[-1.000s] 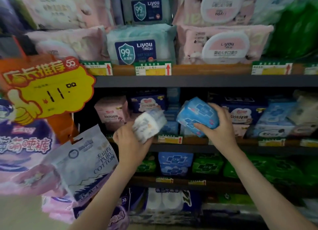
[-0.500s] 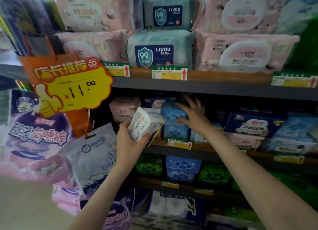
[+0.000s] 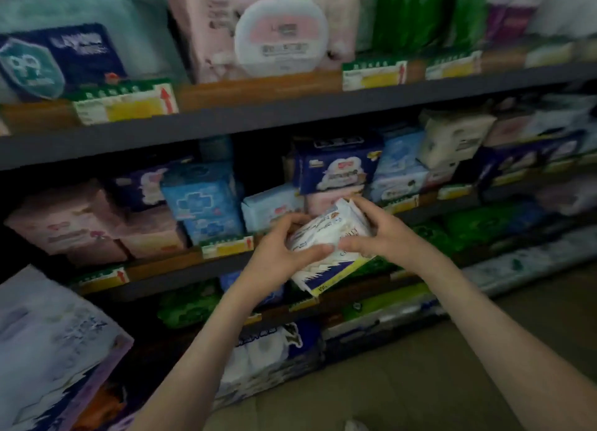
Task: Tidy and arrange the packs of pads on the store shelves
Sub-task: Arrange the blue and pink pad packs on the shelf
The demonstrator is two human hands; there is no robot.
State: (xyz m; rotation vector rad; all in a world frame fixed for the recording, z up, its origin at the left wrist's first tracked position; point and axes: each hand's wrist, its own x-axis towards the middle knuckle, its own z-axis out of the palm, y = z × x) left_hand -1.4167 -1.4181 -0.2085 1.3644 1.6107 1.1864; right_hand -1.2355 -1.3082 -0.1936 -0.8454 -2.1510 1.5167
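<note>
Editor: Hands up front, what have they got?

Photographer: Both are on one white pack of pads (image 3: 326,237), held in the air just in front of the middle shelf (image 3: 181,276). The left hand (image 3: 284,253) has fingers and thumb curled round its left end. The right hand (image 3: 378,233) grips the right end, fingers bent over the top. The pack is tilted, its blue-and-yellow edge hanging low.

Editor: Which step is this?

Photographer: My read is that the pack is being squared up before it goes onto the shelf. It isn't shelved yet.

Editor: Where would it go?

Photographer: Just behind the hands sits a light blue pack (image 3: 271,206). A blue cross-print pack (image 3: 202,201) stands to its left and a dark blue pack (image 3: 336,169) is stacked to its right. A dark gap opens above the light blue one. The next move probably calls for turning the white pack face out and sliding it in without knocking the neighbours.

Editor: And beyond?

Photographer: It's blurred, but there's a pink wipes pack (image 3: 281,33) with a round lid on the upper shelf (image 3: 290,107).
</note>
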